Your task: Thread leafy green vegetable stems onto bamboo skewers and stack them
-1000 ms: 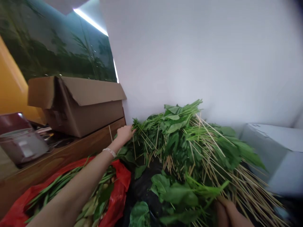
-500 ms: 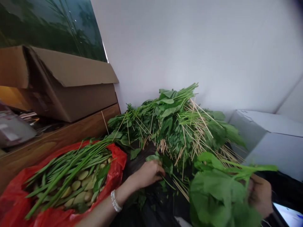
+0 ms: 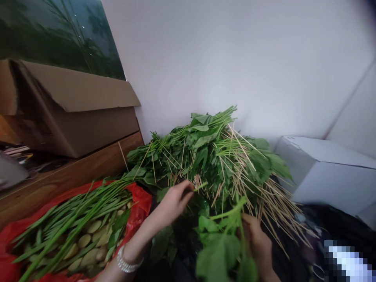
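Pinched together in mid-picture, the fingers of my left hand (image 3: 175, 199) hold a leafy green sprig whose light stem (image 3: 201, 187) sticks out to the right; a beaded bracelet circles that wrist. My right hand (image 3: 258, 241), lower right of centre, is closed around a bunch of broad green leaves (image 3: 219, 250) with thick stems. Behind both hands lies a large heap of leafy greens (image 3: 202, 145) mixed with thin wooden sticks (image 3: 273, 199).
At the left, a red plastic bag (image 3: 141, 203) holds long green pods and pale sliced pieces. An open cardboard box (image 3: 96, 129) stands on a wooden surface (image 3: 96, 172). A white box (image 3: 331, 172) is at the right, beside black plastic (image 3: 337, 219), against the wall.
My left hand has risen from the dark surface with a stem in its fingers. My right hand has moved left with its leafy bunch, closer to the left hand. The view has shifted slightly.
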Available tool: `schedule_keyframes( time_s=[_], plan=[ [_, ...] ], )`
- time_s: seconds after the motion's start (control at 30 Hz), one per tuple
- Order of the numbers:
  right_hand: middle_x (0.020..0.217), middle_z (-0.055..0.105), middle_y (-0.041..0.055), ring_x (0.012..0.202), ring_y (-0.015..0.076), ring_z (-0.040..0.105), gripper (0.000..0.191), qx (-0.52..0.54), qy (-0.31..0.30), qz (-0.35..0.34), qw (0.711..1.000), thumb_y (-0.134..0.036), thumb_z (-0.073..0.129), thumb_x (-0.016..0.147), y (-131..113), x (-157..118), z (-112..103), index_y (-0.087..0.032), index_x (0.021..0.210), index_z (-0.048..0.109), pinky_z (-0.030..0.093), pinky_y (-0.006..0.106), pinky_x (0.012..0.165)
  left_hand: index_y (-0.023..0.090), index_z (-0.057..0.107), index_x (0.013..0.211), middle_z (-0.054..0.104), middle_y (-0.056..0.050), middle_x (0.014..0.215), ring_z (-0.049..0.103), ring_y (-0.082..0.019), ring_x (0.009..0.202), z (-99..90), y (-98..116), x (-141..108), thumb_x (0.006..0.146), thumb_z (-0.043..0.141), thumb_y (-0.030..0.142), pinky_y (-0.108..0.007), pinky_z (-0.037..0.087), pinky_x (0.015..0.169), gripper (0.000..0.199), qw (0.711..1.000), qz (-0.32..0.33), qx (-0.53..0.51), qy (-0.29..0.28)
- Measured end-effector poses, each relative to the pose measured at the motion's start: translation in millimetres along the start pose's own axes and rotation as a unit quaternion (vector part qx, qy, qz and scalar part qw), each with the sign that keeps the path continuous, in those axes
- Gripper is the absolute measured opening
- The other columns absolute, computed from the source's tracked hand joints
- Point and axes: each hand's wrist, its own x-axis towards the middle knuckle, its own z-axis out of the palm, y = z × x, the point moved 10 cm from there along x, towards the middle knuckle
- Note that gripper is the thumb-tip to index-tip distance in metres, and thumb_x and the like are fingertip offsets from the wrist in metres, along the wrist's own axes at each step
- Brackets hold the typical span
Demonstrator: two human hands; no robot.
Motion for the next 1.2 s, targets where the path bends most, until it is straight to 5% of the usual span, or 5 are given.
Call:
schedule_keyframes(
  time_s=[0.1, 0.27, 0.53, 1.2],
  plan=[
    [0.061, 0.063, 0.0001, 0.05, 0.0148, 0.062, 0.034, 0.052, -0.077, -0.095, 0.991, -0.032, 0.029, 0.097, -37, -9, 27, -0.02, 0.089, 0.06, 0.045, 0.022, 0.05, 0.02, 0.052, 0.09, 0.053, 0.002, 0.077, 0.048, -0.013, 0.071, -9.3, 3, -5, 0.091, 0.047, 0.034, -0.023, 0.039, 0.068, 0.015, 0.986, -0.042, -0.15, 0.054],
    [0.073, 0.066, 0.0005, 0.064, 0.014, 0.065, 0.026, 0.058, -0.137, -0.126, 0.981, -0.022, 0.03, 0.097, -52, -16, 47, -0.021, 0.094, 0.057, 0.045, 0.021, 0.06, 0.016, 0.063, 0.084, 0.056, 0.0, 0.073, 0.049, -0.013, 0.068, 28.2, -11, -21, 0.082, 0.058, 0.049, -0.02, 0.038, 0.061, 0.033, 0.94, -0.133, -0.314, 0.034],
    [0.075, 0.065, 0.0014, 0.068, 0.013, 0.064, 0.03, 0.044, -0.172, -0.098, 0.979, -0.022, 0.028, 0.099, -53, -19, 55, -0.02, 0.089, 0.056, 0.043, 0.02, 0.063, 0.016, 0.071, 0.072, 0.068, 0.0, 0.075, 0.058, -0.014, 0.072, 47.9, -38, -31, 0.061, 0.081, 0.031, -0.022, 0.045, 0.071, 0.021, 0.922, -0.188, -0.339, 0.018],
    [0.072, 0.065, 0.0016, 0.066, 0.0148, 0.065, 0.022, -0.012, -0.201, -0.119, 0.972, -0.012, 0.037, 0.091, -53, -30, 64, -0.02, 0.085, 0.057, 0.041, 0.022, 0.06, 0.015, 0.073, 0.069, 0.069, -0.001, 0.067, 0.059, -0.014, 0.061, 62.1, -44, -37, 0.062, 0.08, 0.031, -0.023, 0.045, 0.061, 0.019, 0.924, -0.209, -0.32, -0.002]
  ],
)
